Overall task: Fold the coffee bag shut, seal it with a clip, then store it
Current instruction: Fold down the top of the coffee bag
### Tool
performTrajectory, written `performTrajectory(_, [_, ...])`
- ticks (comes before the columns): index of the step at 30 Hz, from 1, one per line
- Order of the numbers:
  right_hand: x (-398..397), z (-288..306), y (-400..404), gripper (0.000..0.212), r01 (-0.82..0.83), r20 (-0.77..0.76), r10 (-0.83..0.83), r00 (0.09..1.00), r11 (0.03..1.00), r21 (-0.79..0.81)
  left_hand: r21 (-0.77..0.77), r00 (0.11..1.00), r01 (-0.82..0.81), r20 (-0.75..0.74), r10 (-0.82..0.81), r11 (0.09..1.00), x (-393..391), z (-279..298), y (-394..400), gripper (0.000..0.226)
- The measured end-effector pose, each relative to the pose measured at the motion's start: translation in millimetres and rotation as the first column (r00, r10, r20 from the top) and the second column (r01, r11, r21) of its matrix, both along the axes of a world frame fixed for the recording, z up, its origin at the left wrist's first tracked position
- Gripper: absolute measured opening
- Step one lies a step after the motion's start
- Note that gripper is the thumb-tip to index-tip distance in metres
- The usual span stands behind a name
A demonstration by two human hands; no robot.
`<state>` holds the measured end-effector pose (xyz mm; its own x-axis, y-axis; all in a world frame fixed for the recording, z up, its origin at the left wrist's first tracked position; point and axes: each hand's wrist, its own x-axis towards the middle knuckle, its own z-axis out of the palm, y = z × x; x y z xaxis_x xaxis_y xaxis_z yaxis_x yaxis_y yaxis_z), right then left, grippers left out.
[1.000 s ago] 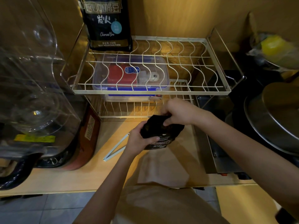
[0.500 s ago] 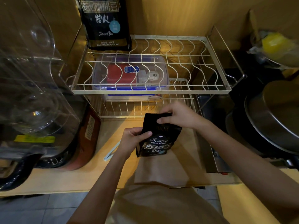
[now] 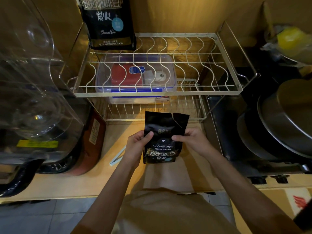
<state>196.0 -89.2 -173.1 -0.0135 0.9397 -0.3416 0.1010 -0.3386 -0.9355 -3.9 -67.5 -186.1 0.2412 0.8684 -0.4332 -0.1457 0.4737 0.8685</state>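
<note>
A small black coffee bag (image 3: 164, 132) stands upright above the wooden counter, its torn top unfolded and flat. My left hand (image 3: 136, 147) grips its left edge with the thumb on the front. My right hand (image 3: 192, 141) pinches the right edge at mid height. A pale long clip (image 3: 117, 157) lies on the counter just left of my left hand, partly hidden by it.
A two-tier wire rack (image 3: 158, 93) stands behind the bag; a larger black coffee bag (image 3: 109, 22) sits on its top left and a clear lidded box (image 3: 135, 78) underneath. A glass appliance (image 3: 33, 98) fills the left, stacked pans (image 3: 278, 125) the right.
The bag's top was crumpled down under my right hand; it has been straightened out to full height. My right hand slid from the top to the bag's right edge.
</note>
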Motion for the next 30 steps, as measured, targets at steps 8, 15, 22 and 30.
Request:
performTrajectory(8, [-10,-4,-12,0.01,0.085,-0.129,-0.096,0.987,0.992,-0.088,0.029,0.999,-0.041,-0.029,0.042,0.999,1,5,-8,0.01])
performTrajectory(15, [-29,5,-18,0.044,0.379,-0.254,-0.382,0.889,0.923,-0.063,0.066,0.949,-0.3,-0.078,0.305,0.952,12,17,-7,0.047])
performTrajectory(22, [-32,8,-22,0.023,0.329,-0.176,-0.312,0.934,0.941,0.076,0.218,0.965,-0.091,-0.22,0.14,0.972,5,14,-4,0.014])
performTrajectory(30, [-10,-2,-18,0.023,0.066,0.21,-0.102,0.972,0.983,0.173,0.332,0.858,0.267,-0.509,-0.066,0.905,-24,8,8,0.016])
